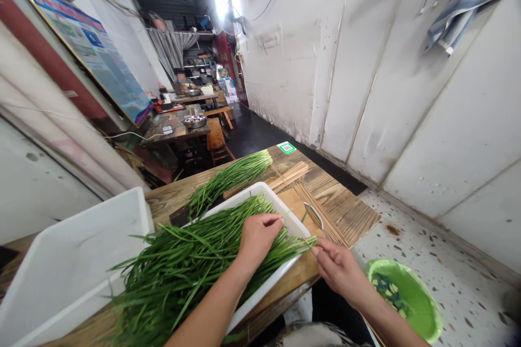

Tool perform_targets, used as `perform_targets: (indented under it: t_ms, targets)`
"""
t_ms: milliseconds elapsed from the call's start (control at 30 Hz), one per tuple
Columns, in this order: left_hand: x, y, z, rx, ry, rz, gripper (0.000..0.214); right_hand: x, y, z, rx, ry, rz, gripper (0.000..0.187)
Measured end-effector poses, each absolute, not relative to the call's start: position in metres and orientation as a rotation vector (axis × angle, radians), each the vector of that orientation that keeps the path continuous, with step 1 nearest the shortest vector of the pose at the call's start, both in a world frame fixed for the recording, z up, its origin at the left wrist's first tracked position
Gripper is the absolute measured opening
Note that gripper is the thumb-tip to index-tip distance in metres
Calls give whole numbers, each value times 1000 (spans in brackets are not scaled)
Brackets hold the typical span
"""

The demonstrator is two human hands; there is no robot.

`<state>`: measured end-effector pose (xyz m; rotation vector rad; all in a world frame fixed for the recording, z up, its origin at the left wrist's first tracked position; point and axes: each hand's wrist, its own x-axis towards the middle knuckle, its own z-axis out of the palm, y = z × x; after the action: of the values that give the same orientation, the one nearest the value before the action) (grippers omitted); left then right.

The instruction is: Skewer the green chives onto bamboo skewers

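A heap of long garlic chives (195,249) fills a white plastic tray (293,222), with the pale stem ends towards the right. My left hand (260,236) is over the chives, thumb and forefinger pinched together; whatever may be between them is too small to make out. At the tray's right edge my right hand (337,265) pinches the stem ends of a few chives that stick out over the rim. Thin bamboo skewers (319,211) lie on a wooden cutting board (291,200) and on the table beyond the tray.
Another bundle of chives (232,176) lies behind the tray on the wooden table (358,214). A second white tub (77,260) stands at left. On the floor at right is a green basin (427,303) with scraps. Farther back, a person sits near tables holding metal bowls (194,121).
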<state>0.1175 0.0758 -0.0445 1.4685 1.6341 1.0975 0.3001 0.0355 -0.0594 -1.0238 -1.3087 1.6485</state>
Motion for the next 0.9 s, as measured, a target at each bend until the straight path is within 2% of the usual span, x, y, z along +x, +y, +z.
perform_targets:
  t_ms: [600,900]
  targets:
    - [117,76,-43,1523,1641,1088,22,299,35,-61,-1024,-1317,1638,28]
    - [126,66,-36,1795,1583,1023,20,293,35,-70,-1005,-1260,1604,33]
